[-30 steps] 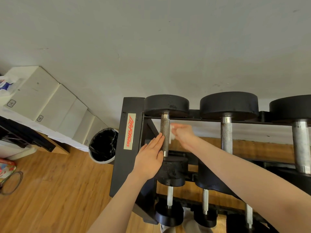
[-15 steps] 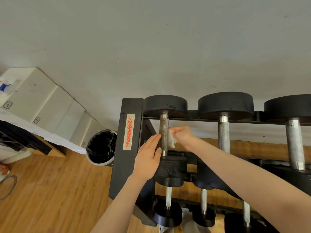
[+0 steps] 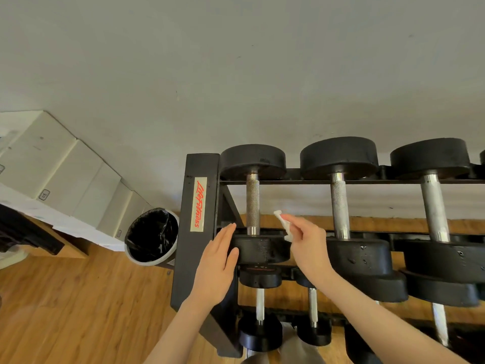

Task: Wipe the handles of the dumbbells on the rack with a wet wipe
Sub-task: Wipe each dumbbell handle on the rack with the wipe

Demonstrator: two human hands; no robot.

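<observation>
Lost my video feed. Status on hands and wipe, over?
Left hand open, resting against the near weight. Right hand pinches the wet wipe, off the first handle. Nothing blocking the second handle.

I note black dumbbell heads (image 3: 253, 160) on knurled silver handles (image 3: 252, 203), a black rack (image 3: 195, 258) with red lettering, a white wipe (image 3: 284, 225), and at nine o'clock a black-lined bin (image 3: 152, 236).

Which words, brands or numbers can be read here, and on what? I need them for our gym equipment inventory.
"LifeFitness": red script running lengthwise on the pale sticker on the black dumbbell rack's end post.
Small label on a white box: too small to read surely.
Red markings on a lower dumbbell head: blurred, unreadable.
</observation>
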